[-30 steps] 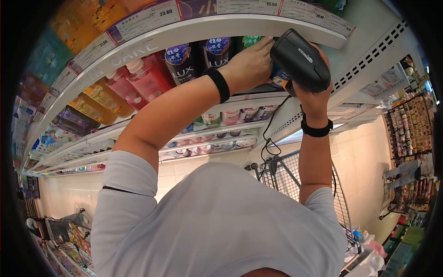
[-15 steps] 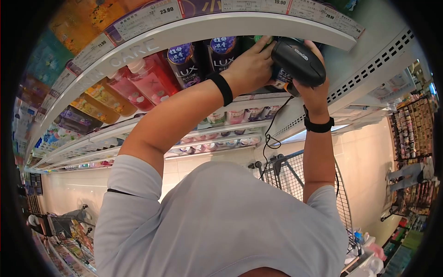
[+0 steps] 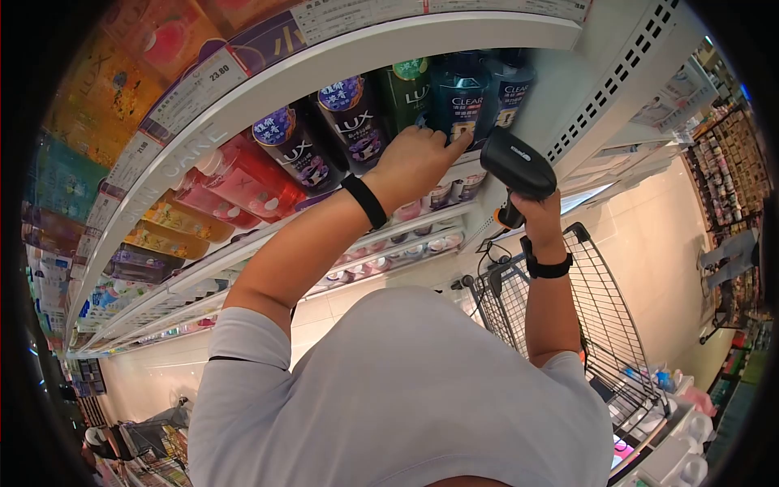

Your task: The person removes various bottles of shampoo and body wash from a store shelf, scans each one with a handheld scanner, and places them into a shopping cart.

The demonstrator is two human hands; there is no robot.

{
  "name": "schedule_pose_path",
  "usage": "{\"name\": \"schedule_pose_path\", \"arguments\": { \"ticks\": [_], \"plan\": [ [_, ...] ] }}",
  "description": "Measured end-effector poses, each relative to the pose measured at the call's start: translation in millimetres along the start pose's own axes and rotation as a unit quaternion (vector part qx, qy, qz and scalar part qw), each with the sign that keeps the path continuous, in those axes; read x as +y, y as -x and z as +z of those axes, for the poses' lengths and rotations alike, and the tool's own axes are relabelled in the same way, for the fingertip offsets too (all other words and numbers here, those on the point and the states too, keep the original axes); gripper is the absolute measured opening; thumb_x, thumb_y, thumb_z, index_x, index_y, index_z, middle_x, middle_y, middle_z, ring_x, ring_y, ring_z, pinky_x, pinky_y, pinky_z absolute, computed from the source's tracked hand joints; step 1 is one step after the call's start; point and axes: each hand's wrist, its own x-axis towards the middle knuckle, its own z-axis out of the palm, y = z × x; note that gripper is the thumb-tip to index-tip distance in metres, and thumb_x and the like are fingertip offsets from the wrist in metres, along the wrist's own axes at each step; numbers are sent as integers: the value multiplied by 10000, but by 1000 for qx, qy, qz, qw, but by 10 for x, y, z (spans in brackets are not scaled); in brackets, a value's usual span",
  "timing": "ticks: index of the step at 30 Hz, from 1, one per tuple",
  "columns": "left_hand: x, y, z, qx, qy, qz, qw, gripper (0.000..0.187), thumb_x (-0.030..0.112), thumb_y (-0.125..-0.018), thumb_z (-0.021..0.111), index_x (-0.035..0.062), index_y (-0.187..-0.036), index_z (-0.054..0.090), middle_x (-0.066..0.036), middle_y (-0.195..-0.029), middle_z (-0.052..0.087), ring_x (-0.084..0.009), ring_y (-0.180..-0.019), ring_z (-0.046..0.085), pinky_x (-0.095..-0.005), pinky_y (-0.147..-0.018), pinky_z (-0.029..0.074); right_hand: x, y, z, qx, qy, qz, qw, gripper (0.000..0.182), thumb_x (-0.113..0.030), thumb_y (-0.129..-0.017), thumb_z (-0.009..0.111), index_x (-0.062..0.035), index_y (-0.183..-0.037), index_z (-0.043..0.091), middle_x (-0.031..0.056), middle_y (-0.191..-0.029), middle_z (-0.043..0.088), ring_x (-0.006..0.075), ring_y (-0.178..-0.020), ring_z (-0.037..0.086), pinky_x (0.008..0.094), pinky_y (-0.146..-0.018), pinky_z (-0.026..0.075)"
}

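Note:
My right hand (image 3: 539,213) is wrapped round the handle of a black barcode scanner (image 3: 518,162), whose head is raised in front of the shelf. My left hand (image 3: 418,160) reaches to the shelf edge with fingers apart, right at the lower part of a dark blue CLEAR bottle (image 3: 458,97). A green LUX bottle (image 3: 408,93) stands just left of it, partly behind my fingers. Another CLEAR bottle (image 3: 510,91) stands to the right, behind the scanner. Dark purple LUX bottles (image 3: 353,122) stand further left.
A white shelf rail (image 3: 389,40) with price tags runs above the bottles. Pink bottles (image 3: 251,174) and yellow bottles (image 3: 174,231) line the left. A wire shopping cart (image 3: 600,300) stands below my right arm. Another cart and a person are at lower left.
My left hand has come down and away from the bottles' tops to their lower part. My right hand has lowered the scanner, uncovering the CLEAR bottles. The view has shifted.

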Motion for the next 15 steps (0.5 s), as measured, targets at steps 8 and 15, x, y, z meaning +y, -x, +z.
{"name": "schedule_pose_path", "arguments": {
  "ticks": [8,15],
  "plan": [
    [30,-62,242,23,13,-27,999,503,107,-828,619,71,-1327,571,-105,-843,624,-294,-787,633,-414,-749,494,149,508,-58,32,15,67,997,285,-119,-751,679,-4,-1012,666,-1,-881,631,102,-826,544,283,-751,449],
    [118,108,66,19,83,-93,992,334,161,-899,610,41,-1210,632,-137,-965,668,-335,-869,640,-452,-789,495,190,985,-309,68,-3,148,987,245,-127,-778,680,-17,-997,681,-14,-850,635,84,-771,551,267,-705,446]
  ]
}}
